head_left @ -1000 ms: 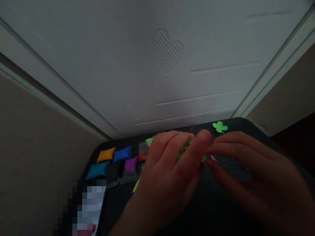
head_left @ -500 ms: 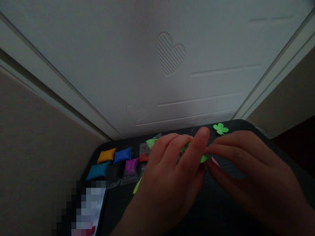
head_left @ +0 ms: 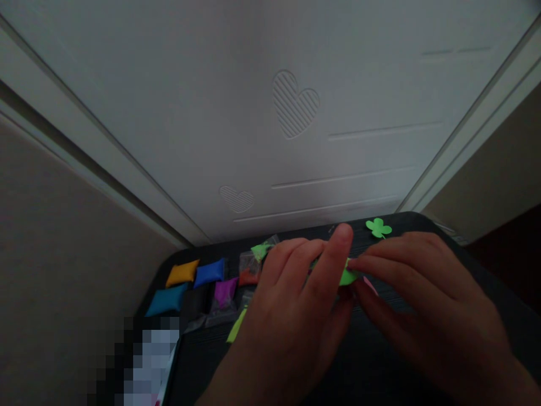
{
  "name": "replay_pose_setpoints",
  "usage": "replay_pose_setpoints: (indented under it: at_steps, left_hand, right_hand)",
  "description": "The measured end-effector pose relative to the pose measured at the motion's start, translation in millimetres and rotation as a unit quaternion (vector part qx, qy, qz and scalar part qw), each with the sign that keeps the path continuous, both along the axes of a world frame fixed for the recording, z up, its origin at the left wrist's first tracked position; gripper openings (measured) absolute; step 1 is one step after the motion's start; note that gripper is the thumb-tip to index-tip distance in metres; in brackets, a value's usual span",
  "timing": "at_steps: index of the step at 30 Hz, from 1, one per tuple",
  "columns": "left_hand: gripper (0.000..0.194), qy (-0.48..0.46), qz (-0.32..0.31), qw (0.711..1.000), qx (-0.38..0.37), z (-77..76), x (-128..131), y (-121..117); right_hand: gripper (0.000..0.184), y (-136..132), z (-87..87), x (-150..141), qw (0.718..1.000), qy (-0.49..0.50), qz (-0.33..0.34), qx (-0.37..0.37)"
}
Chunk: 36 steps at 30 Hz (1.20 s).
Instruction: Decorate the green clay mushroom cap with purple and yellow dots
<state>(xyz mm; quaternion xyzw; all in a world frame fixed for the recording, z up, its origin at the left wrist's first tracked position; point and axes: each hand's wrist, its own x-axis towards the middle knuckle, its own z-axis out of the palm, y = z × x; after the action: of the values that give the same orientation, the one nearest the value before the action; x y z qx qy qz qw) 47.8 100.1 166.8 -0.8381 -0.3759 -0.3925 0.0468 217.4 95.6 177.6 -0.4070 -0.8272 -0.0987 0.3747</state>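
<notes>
Both of my hands meet over a dark table (head_left: 203,361). My left hand (head_left: 296,304) has its fingers curled round a bright green piece (head_left: 347,277), with the forefinger raised over it. My right hand (head_left: 426,293) pinches the same green piece from the right, finger and thumb closed on its edge. A small pink bit (head_left: 371,285) shows just under my right fingers. Most of the green piece is hidden by the fingers.
A green clover cutout (head_left: 378,227) lies at the table's far edge. Small clay packets lie at left: orange (head_left: 182,272), blue (head_left: 209,272), teal (head_left: 166,299), purple (head_left: 224,291), red (head_left: 248,275). A white door with embossed hearts (head_left: 295,105) stands behind. A blurred sheet (head_left: 143,361) is lower left.
The view has tilted slightly, so everything sits a little lower. My hands stay together on the green piece, and the left forefinger has lifted a bit.
</notes>
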Motion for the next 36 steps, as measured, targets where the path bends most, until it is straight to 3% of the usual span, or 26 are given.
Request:
replay_pose_setpoints:
  at_steps: [36]
  left_hand:
    - [0.079, -0.038, -0.016, 0.999, -0.013, 3.1, 0.3, -2.8]
  right_hand:
    - [0.023, 0.3, -1.1, -3.8, 0.999, 0.04, 0.029, 0.011]
